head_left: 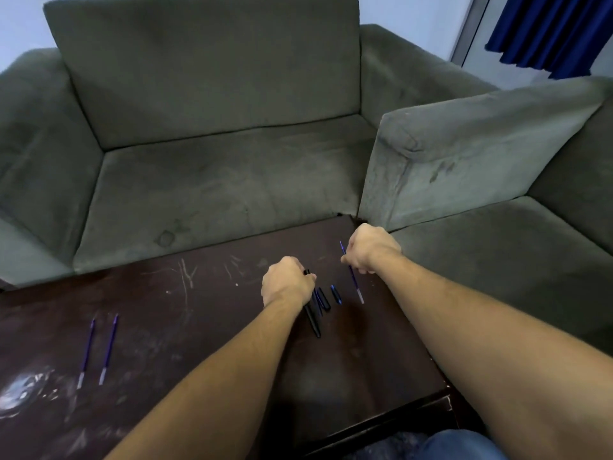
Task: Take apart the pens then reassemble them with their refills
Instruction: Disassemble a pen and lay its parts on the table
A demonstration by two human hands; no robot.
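My left hand (287,280) is closed around the upper end of a black pen barrel (313,322) that slants down over the dark wooden table (199,310). My right hand (370,249) pinches a thin blue refill (353,277) near its top; the refill's pale lower end points at the table. Between the two hands lie small black and blue pen parts (323,298) and a short blue-edged piece (335,293). Two more blue refills (87,351) (108,346) lie side by side at the table's left.
A grey-green sofa (212,134) stands right behind the table, and a second sofa's armrest (464,151) sits at the right. The table's right edge (441,376) is close to my right forearm. A blue curtain (550,31) hangs at the top right.
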